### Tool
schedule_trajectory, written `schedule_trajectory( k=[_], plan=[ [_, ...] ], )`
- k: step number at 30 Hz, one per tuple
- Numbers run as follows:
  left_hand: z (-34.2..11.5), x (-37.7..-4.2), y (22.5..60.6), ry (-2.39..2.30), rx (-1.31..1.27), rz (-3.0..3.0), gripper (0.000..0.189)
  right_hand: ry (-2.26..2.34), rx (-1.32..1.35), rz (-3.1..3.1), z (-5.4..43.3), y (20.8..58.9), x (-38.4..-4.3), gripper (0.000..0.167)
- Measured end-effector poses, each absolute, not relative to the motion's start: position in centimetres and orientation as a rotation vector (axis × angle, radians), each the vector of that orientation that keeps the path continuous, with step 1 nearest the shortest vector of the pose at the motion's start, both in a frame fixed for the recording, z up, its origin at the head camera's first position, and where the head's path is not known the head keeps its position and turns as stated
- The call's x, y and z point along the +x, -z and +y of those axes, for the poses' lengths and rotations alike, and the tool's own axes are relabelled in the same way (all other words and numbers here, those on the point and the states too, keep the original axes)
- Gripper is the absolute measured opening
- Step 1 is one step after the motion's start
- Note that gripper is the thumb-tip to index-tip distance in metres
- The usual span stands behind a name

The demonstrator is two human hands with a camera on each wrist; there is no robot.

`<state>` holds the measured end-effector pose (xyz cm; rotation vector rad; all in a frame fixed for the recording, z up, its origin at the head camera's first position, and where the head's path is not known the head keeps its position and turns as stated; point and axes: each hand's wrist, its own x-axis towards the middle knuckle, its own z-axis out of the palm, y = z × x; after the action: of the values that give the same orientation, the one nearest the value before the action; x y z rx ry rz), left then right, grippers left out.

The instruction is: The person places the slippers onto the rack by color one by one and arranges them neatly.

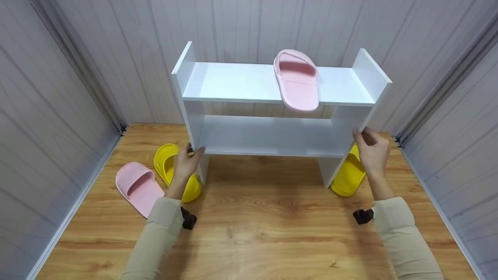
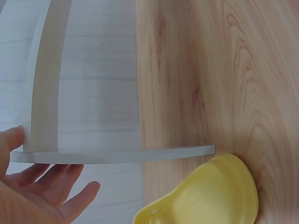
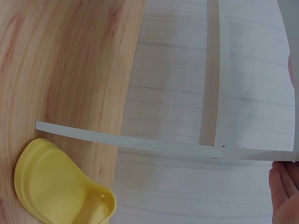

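A white two-tier shelf rack [image 1: 233, 79] stands upright before me in the head view. My left hand [image 1: 186, 163] grips its left side panel near the lower board, thumb on the inner side and fingers along the outer face. On the other side my right hand [image 1: 373, 153] pinches the front edge of the right side panel, a little higher. A pink slipper [image 1: 299, 93] lies on the top board, its toe toward the wall and its heel jutting over the front edge. In the right wrist view, much of the right hand [image 3: 286, 186] is cut off.
On the wooden floor [image 1: 249, 233], left of the rack, lie a second pink slipper [image 1: 134, 177] and a yellow slipper [image 1: 192, 190], partly behind my left arm. Another yellow slipper [image 1: 348, 177] lies beside the right panel. Pale walls [image 1: 241, 31] enclose the back and both sides.
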<state>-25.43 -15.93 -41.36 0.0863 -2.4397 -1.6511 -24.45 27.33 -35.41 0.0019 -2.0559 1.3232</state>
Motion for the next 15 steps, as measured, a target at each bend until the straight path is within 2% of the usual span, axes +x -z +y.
schedule_trajectory(
  k=[3,8,13,15],
  plan=[
    [-15.9,-25.3,41.8,1.671,0.100,-2.415,0.049,-1.321,-0.010,-2.064,28.1,36.2,-25.3,0.028],
    [-16.7,-24.9,43.0,1.640,0.272,-2.321,0.052,-1.314,-0.014,-2.059,29.1,37.3,-26.3,0.030],
    [-19.0,-24.5,44.6,1.297,0.410,-2.170,0.040,-1.295,0.003,-2.054,29.2,37.4,-26.3,0.029],
    [-20.2,-24.3,45.4,1.164,0.510,-2.167,0.044,-1.290,0.003,-2.054,29.2,37.4,-26.3,0.029]
  ],
)
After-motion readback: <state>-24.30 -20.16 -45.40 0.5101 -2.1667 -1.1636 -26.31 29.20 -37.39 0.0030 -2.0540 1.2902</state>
